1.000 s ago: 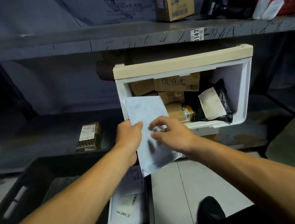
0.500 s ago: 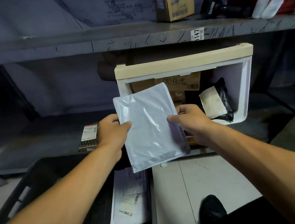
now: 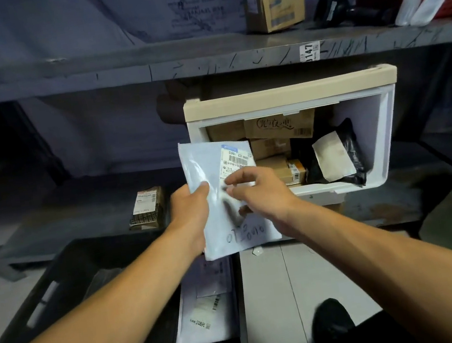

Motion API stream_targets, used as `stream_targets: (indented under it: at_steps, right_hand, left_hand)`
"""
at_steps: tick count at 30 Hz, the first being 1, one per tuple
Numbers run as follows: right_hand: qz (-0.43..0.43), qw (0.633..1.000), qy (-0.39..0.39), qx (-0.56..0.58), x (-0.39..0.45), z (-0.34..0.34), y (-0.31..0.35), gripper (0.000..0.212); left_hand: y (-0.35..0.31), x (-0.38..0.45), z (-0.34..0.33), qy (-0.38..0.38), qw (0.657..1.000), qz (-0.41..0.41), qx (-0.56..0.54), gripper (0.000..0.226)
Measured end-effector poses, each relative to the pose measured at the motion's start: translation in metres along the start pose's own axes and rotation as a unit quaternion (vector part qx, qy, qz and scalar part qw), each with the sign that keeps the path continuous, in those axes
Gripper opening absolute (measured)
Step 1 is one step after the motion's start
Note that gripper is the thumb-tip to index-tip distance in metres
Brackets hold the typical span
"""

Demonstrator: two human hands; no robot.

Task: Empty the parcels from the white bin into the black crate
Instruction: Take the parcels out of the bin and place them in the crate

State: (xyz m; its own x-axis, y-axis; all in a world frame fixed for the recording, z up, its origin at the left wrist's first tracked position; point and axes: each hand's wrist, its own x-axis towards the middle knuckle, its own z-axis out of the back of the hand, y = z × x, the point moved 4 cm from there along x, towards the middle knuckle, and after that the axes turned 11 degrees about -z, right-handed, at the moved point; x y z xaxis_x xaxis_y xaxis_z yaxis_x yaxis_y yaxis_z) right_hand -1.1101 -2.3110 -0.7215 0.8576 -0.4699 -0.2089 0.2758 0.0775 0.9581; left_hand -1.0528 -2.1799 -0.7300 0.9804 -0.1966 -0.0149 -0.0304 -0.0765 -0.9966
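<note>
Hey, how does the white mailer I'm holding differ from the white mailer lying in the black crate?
The held mailer is raised in front of the white bin, gripped by the left hand and right hand; the crate mailer lies flat in the black crate, untouched. The held mailer has handwriting near its bottom edge; none shows on the crate mailer. Both are white plastic mailers bearing printed barcode labels.

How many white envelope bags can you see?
2. One white mailer is held up by the left hand and right hand. Another lies in the black crate. More may hide there.
</note>
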Motion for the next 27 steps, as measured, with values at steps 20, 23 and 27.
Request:
stream_targets:
  at_steps: [20,23,27]
  right_hand:
    - [-0.037,0.963,0.007,-0.265,0.045,-0.089,-0.08,0.015]
    - [-0.042,0.954,0.01,-0.295,0.057,-0.102,-0.099,0.015]
    - [-0.069,0.936,0.021,-0.345,0.072,-0.121,-0.133,0.017]
  left_hand:
    - [0.065,0.035,0.144,0.064,0.951,0.098,0.287,0.022]
    - [0.088,0.043,0.15,0.048,0.937,0.096,0.331,0.019]
    - [0.119,0.056,0.158,0.017,0.9,0.077,0.429,0.006]
